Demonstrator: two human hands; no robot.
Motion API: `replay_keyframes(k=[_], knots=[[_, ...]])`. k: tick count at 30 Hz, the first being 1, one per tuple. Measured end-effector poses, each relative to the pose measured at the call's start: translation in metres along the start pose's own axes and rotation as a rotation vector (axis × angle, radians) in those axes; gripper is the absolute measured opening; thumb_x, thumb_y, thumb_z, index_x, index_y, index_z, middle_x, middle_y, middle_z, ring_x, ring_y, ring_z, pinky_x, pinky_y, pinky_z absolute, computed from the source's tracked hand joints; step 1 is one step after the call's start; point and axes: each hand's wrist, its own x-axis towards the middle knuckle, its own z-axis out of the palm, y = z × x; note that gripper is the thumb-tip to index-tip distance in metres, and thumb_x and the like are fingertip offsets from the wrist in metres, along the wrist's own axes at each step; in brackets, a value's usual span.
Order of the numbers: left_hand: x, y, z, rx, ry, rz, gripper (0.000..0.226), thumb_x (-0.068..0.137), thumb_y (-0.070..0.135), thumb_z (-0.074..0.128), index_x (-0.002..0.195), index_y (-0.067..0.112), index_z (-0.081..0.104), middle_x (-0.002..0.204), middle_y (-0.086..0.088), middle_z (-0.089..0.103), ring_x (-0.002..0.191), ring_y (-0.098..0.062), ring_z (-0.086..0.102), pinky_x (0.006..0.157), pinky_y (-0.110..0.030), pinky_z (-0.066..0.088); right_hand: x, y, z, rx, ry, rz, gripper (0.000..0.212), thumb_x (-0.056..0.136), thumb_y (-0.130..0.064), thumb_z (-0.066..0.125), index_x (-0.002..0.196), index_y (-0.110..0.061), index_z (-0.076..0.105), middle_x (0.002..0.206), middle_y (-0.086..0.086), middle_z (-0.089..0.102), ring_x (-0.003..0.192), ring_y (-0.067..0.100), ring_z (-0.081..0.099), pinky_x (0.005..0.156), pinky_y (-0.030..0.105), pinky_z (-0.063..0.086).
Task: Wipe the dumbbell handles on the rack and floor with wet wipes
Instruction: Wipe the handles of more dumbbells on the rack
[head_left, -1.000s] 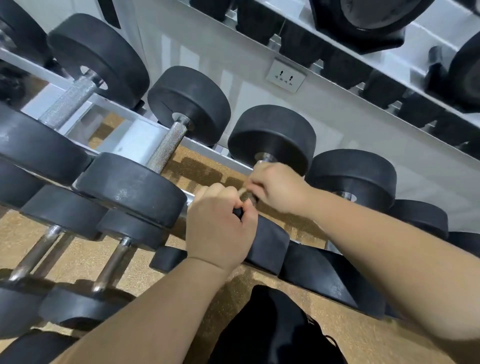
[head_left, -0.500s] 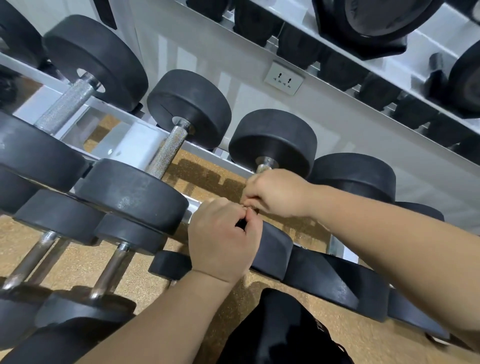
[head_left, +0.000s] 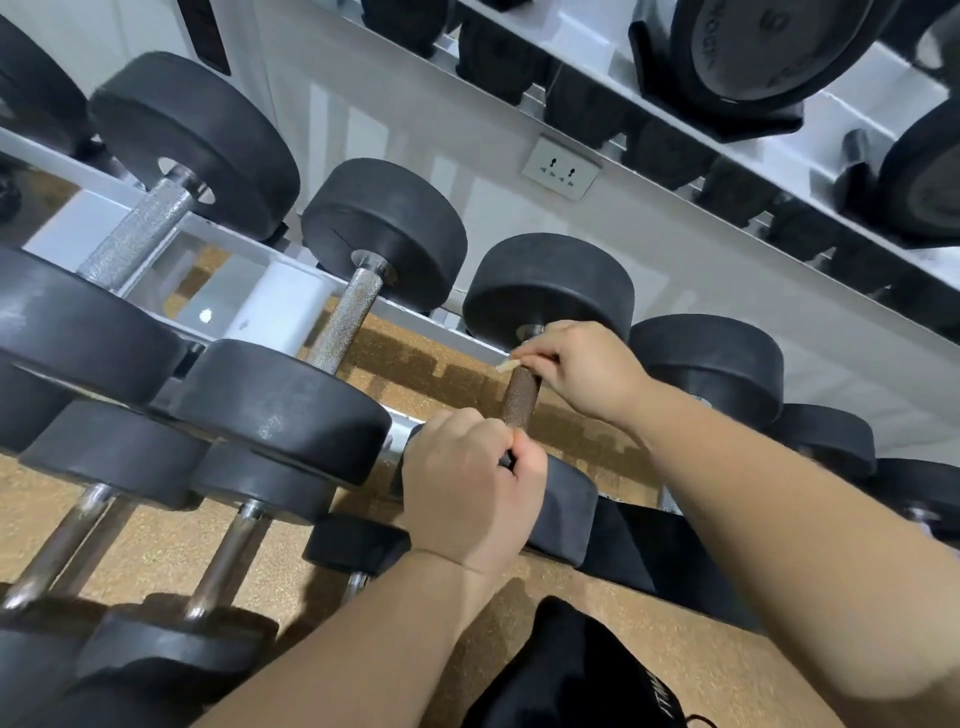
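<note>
**Narrow slot at the brown handle, open gap on its left**

The brown handle (head_left: 521, 397) shows bare metal only at its middle. The right hand (head_left: 582, 371), pinching a pale wipe (head_left: 506, 364), covers its far end, and the left hand (head_left: 467, 488) wraps its near end. The black far head (head_left: 550, 288) blocks the way past the far end, and the near head (head_left: 569, 514) closes off the near end. Left of the handle a gap opens down to the cork floor (head_left: 431, 374), bounded by the neighbouring silver handle (head_left: 345, 325) and its large near head (head_left: 280, 410). Right of the handle the right forearm crosses, with another black head (head_left: 711, 364) just behind it.
</note>
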Motion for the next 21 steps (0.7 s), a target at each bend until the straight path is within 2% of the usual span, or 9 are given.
replay_keyframes(k=[4, 9, 12, 14, 15, 17, 18, 21], knots=[[0.000, -0.003, 0.002, -0.033, 0.005, 0.005, 0.029, 0.082, 0.027, 0.056, 0.058, 0.013, 0.066, 0.062, -0.001, 0.056, 0.063, -0.024, 0.051, 0.055, -0.037, 0.046, -0.013, -0.012, 0.017, 0.145, 0.121, 0.123, 0.017, 0.094, -0.018, 0.067, 0.106, -0.018, 0.079, 0.102, 0.000, 0.074, 0.099, 0.020, 0.067, 0.092, 0.036, 0.052], [0.001, -0.002, 0.001, -0.083, -0.007, 0.019, 0.027, 0.082, 0.029, 0.056, 0.061, 0.013, 0.064, 0.065, -0.001, 0.056, 0.066, -0.023, 0.052, 0.058, -0.035, 0.045, -0.028, -0.023, 0.022, 0.227, 0.111, 0.180, 0.017, 0.093, -0.020, 0.069, 0.107, -0.022, 0.079, 0.107, -0.003, 0.074, 0.100, 0.014, 0.066, 0.092, 0.029, 0.051], [0.003, -0.004, -0.004, -0.102, -0.019, 0.066, 0.024, 0.081, 0.031, 0.059, 0.068, 0.013, 0.068, 0.078, -0.003, 0.058, 0.076, -0.024, 0.053, 0.069, -0.032, 0.042, -0.041, -0.023, 0.029, 0.293, 0.073, 0.147, 0.022, 0.093, -0.015, 0.068, 0.112, -0.021, 0.077, 0.104, -0.004, 0.070, 0.099, 0.012, 0.064, 0.090, 0.021, 0.048], [-0.001, -0.009, -0.011, -0.062, -0.059, 0.176, 0.023, 0.082, 0.033, 0.063, 0.082, 0.013, 0.073, 0.095, -0.005, 0.062, 0.091, -0.026, 0.055, 0.082, -0.028, 0.041, -0.046, -0.020, 0.026, 0.282, 0.028, 0.088, 0.027, 0.095, -0.011, 0.065, 0.119, -0.018, 0.074, 0.103, -0.005, 0.066, 0.102, 0.014, 0.061, 0.089, 0.013, 0.042], [-0.005, -0.014, -0.014, -0.037, -0.102, 0.235, 0.027, 0.083, 0.035, 0.063, 0.093, 0.014, 0.075, 0.106, -0.006, 0.064, 0.102, -0.027, 0.057, 0.091, -0.031, 0.042, -0.045, -0.018, 0.023, 0.243, -0.003, 0.046, 0.028, 0.095, -0.011, 0.064, 0.121, -0.018, 0.073, 0.102, -0.006, 0.064, 0.101, 0.015, 0.061, 0.088, 0.013, 0.041], [-0.012, -0.025, -0.018, 0.009, -0.230, 0.295, 0.045, 0.087, 0.042, 0.060, 0.122, 0.015, 0.069, 0.131, -0.007, 0.062, 0.127, -0.028, 0.052, 0.108, -0.043, 0.042, -0.040, -0.017, 0.013, 0.118, -0.077, -0.042, 0.030, 0.096, -0.014, 0.062, 0.124, -0.019, 0.071, 0.104, -0.002, 0.066, 0.100, 0.020, 0.062, 0.089, 0.024, 0.046], [-0.015, -0.030, -0.020, 0.029, -0.293, 0.306, 0.053, 0.090, 0.045, 0.057, 0.134, 0.015, 0.062, 0.141, -0.007, 0.057, 0.136, -0.028, 0.047, 0.112, -0.047, 0.039, -0.034, -0.017, 0.009, 0.052, -0.099, -0.073, 0.030, 0.097, -0.016, 0.061, 0.125, -0.021, 0.071, 0.106, 0.001, 0.067, 0.100, 0.022, 0.062, 0.089, 0.031, 0.048], [-0.018, -0.040, -0.022, 0.099, -0.405, 0.342, 0.067, 0.092, 0.053, 0.050, 0.150, 0.018, 0.046, 0.155, -0.006, 0.044, 0.145, -0.027, 0.036, 0.116, -0.051, 0.035, -0.013, -0.012, -0.003, -0.089, -0.066, -0.003, 0.032, 0.101, -0.019, 0.053, 0.128, -0.027, 0.068, 0.108, 0.002, 0.063, 0.102, 0.028, 0.062, 0.089, 0.036, 0.048]])
